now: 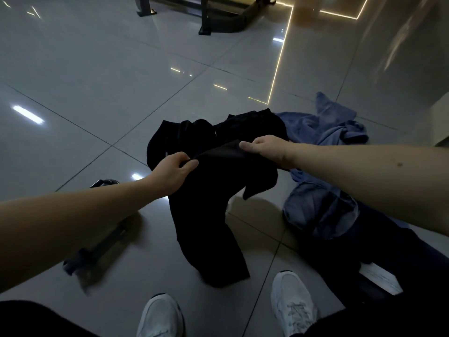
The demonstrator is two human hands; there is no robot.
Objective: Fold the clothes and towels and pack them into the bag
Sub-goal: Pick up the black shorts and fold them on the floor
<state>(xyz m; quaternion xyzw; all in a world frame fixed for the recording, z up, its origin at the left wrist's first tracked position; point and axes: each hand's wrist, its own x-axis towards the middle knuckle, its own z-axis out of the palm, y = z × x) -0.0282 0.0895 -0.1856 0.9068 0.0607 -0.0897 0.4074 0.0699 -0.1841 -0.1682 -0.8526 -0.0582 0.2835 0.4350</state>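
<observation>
A black garment [213, 210] hangs from both hands above the tiled floor, its lower end touching the tiles near my shoes. My left hand [173, 172] pinches its upper edge on the left. A little to the right, my right hand [266, 150] grips the same edge with curled fingers. More black cloth [243, 127] lies bunched on the floor behind the hands. To the right, a blue garment [325, 147] lies crumpled on the floor. No bag is plainly in view.
My two white shoes [160, 314] [292, 302] stand at the bottom. A dark metal frame leg [97, 249] lies on the floor at the left. Gym equipment bases [218, 18] stand far back. A glossy wall [388, 57] rises on the right.
</observation>
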